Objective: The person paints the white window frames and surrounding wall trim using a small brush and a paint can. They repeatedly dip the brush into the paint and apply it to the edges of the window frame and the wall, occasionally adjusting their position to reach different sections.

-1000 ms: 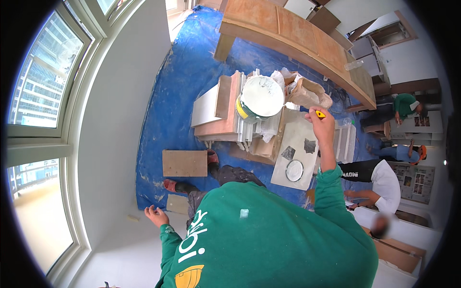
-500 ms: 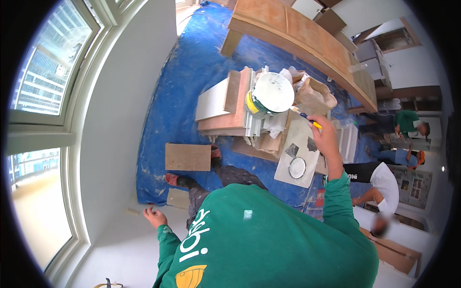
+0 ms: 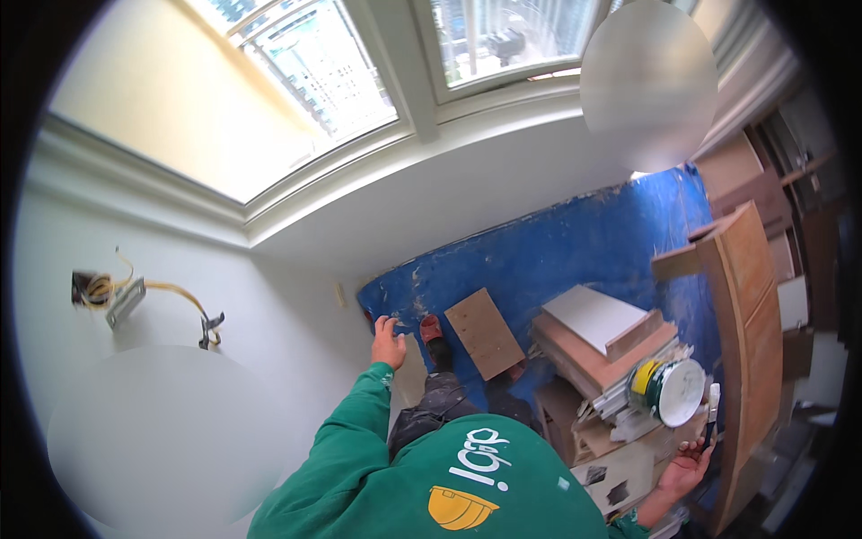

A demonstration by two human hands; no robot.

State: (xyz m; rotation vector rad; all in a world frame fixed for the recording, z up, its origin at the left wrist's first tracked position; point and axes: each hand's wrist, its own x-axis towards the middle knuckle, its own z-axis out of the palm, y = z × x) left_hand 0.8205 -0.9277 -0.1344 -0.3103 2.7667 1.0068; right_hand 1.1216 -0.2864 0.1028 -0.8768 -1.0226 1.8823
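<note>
My right hand [image 3: 687,467], at the lower right, grips a paintbrush [image 3: 713,411] by its dark handle, with the pale bristles pointing away from me. Beside the brush, just to its left, is a green and yellow paint bucket [image 3: 645,381]. Its round white top [image 3: 681,393] faces up; I cannot tell whether that is a lid or paint. The bucket stands at the end of a stack of boards [image 3: 584,355]. My left hand [image 3: 388,344] is held out over the floor near the white wall, fingers apart and holding nothing.
Blue sheeting [image 3: 557,235] covers the floor. A brown board [image 3: 485,333] lies by my feet. At the right runs a long wooden cabinet piece [image 3: 750,332]. Loose yellow wires [image 3: 171,287] hang from an opened wall box [image 3: 90,288] at the left. Windows [image 3: 507,40] stand ahead.
My view has turned left, so the bucket and boards now sit at the right and more wall and window show. The brush now points away from me instead of toward the bucket's top.
</note>
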